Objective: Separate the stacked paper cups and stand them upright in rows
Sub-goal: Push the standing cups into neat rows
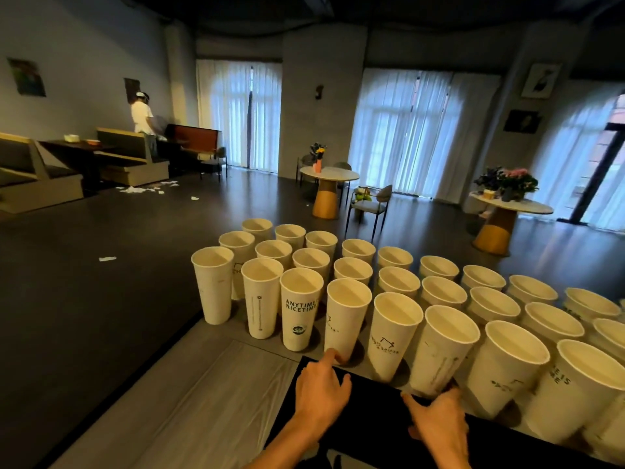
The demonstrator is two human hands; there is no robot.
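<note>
Several tall white paper cups stand upright in rows on a grey table (209,377). My left hand (319,387) reaches to the base of one front-row cup (346,316), its forefinger touching the cup's bottom edge, fingers apart. My right hand (438,419) rests its fingertips against the base of another front-row cup (443,346) two places to the right. Neither hand wraps around a cup. A cup printed "ANYTIME NICETIME" (299,308) stands just left of the one my left hand touches. No stacked cups show.
A black strip (372,401) lies along the table's near edge under my hands. The table's left edge drops to a dark floor. Beyond are round tables with flowers (329,174), a chair (370,206), booth seats, and a person (142,118) far left.
</note>
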